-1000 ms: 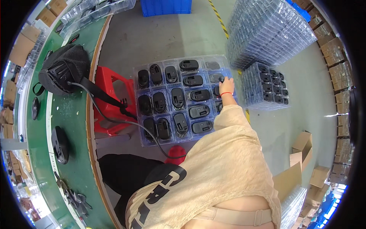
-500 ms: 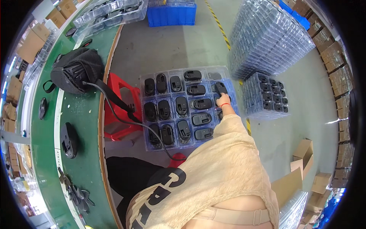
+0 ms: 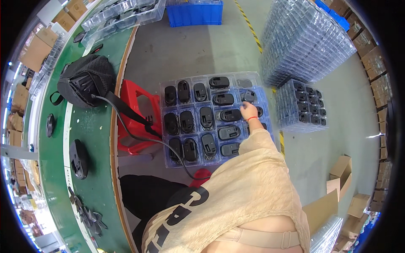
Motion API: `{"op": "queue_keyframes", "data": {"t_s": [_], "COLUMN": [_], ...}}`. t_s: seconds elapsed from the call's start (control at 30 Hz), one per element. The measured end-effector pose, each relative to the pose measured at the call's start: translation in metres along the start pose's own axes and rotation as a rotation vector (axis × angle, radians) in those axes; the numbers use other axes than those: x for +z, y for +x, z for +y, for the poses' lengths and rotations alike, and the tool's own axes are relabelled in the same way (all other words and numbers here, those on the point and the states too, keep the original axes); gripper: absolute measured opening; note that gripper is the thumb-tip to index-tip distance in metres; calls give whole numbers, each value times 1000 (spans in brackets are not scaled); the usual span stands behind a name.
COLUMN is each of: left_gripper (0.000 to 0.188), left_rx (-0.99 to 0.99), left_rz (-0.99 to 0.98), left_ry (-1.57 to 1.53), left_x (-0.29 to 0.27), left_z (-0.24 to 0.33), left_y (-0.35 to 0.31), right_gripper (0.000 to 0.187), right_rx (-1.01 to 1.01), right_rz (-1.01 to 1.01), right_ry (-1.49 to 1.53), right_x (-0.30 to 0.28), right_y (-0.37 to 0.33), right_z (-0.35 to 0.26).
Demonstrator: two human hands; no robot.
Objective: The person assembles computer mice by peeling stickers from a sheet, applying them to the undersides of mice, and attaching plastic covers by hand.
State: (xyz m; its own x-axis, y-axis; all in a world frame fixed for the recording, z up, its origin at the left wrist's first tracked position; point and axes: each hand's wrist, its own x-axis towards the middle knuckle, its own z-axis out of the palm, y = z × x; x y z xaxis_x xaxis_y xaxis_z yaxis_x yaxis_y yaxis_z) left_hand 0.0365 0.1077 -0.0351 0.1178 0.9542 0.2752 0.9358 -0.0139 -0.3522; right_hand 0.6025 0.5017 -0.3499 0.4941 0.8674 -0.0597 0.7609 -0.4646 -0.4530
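Observation:
My right hand [image 3: 249,110], with a red string at the wrist, hovers over the right side of a clear plastic tray [image 3: 236,76]. Just beyond its fingertips a black computer mouse [image 3: 249,96] lies in a compartment. The fingers look loosely bent and apart from that mouse, with nothing visible in them. Several other black mice lie underside up in the tray, among them one mouse [image 3: 230,115] beside my hand. My sleeve covers part of the tray's near right corner. My left hand is out of view.
On the green bench [image 3: 99,156] at left are a black mesh bag [image 3: 86,80], a loose mouse [image 3: 79,159] and small dark parts [image 3: 90,219]. A red stool [image 3: 137,114] stands beside the tray. Tall stacked clear trays [image 3: 303,40], a shorter filled stack [image 3: 301,105] and cartons [image 3: 339,173] occupy the right.
My right hand has let go of the mouse at the tray's right side and drawn back slightly toward me. That mouse now lies in its compartment. The whole view has shifted slightly.

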Motion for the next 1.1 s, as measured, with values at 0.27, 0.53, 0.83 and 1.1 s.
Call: {"op": "queue_keyframes", "data": {"t_s": [0.27, 0.53, 0.83, 1.1], "left_gripper": [30, 29, 39, 28], "left_rx": [-418, -285, -490, -608], "left_rz": [-64, 239, 247, 456], "left_ry": [-178, -106, -186, -308], "left_x": [-12, -33, -38, -70], "left_z": [13, 21, 9, -1], "left_y": [7, 24, -39, -74], "right_gripper": [19, 22, 15, 20], "right_rx": [-179, -626, -1547, -1416], "right_rz": [82, 412, -2034, -3203], "right_ry": [137, 1158, 2044, 1703], "right_x": [15, -139, -309, -324], "right_y": [-2, -64, -339, -403], "right_z": [-35, -236, -374, -423]}}
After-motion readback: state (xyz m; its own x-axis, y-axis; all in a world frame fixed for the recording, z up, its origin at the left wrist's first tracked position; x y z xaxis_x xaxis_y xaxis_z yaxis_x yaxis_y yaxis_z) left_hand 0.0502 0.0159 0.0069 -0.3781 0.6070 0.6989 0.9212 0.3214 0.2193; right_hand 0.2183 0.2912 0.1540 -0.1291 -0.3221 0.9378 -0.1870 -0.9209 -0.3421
